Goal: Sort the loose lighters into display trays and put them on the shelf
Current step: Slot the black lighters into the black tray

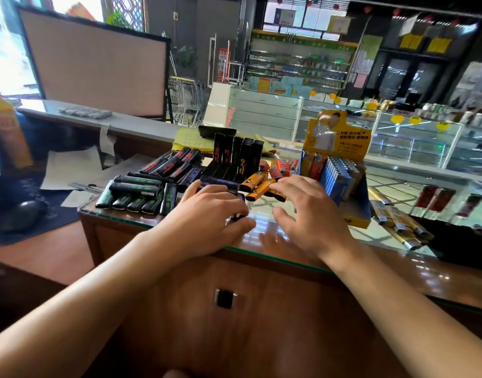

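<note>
Several loose black lighters [141, 186] lie in a heap on the glass counter top [261, 236], with a black tray [229, 162] holding several upright black lighters behind them. Orange lighters [257, 184] lie in the middle. A yellow and blue display tray [343, 175] with blue and orange lighters stands at the right. My left hand [207, 216] lies over a dark lighter [238, 214], fingers curled on it. My right hand [308, 211] hovers with fingers spread, its fingertips touching the orange lighters.
Gold lighters [398, 222] lie loose at the right of the display tray. A yellow paper pad [188, 140] lies behind the black tray. Glass showcases [411, 143] and stocked shelves [299, 64] stand beyond. The wooden counter has a drawer lock [225, 298] below.
</note>
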`<state>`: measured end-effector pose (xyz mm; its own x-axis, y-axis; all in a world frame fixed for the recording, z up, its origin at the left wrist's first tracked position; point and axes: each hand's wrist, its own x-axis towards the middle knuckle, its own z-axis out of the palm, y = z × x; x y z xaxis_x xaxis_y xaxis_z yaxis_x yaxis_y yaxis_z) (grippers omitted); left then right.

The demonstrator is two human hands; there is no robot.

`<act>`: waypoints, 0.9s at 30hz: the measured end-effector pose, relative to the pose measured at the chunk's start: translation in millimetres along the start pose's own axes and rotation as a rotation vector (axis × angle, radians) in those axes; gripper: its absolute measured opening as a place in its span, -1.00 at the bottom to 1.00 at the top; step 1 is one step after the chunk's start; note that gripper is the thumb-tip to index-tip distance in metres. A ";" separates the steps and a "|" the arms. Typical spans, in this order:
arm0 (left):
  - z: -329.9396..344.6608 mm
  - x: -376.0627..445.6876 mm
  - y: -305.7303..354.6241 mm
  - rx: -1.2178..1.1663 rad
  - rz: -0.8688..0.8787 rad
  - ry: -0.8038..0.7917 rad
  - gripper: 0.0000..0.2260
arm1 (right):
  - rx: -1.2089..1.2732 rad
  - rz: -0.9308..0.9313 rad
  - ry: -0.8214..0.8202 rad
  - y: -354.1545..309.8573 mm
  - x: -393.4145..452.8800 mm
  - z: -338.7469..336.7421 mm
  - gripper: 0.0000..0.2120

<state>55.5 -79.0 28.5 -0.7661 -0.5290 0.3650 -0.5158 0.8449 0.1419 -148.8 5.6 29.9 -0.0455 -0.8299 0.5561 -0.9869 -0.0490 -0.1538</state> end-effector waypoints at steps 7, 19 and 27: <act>1.7 -6.8 -12.5 0.027 -0.103 0.214 -0.50 | 0.030 -0.003 0.006 -8.5 -0.6 -1.2 -0.54; 0.1 -29.2 -12.7 -0.074 -0.185 0.304 -0.75 | 0.041 -0.029 0.025 -9.8 -4.8 1.7 -0.64; -9.6 -24.9 -33.0 0.036 -0.293 0.262 -0.79 | 0.029 -0.030 -0.024 -18.8 -1.9 2.2 -0.53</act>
<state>95.3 -92.9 23.6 -0.4627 -0.7053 0.5370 -0.7151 0.6550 0.2441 -129.8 6.9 29.9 -0.0115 -0.8409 0.5410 -0.9829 -0.0899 -0.1607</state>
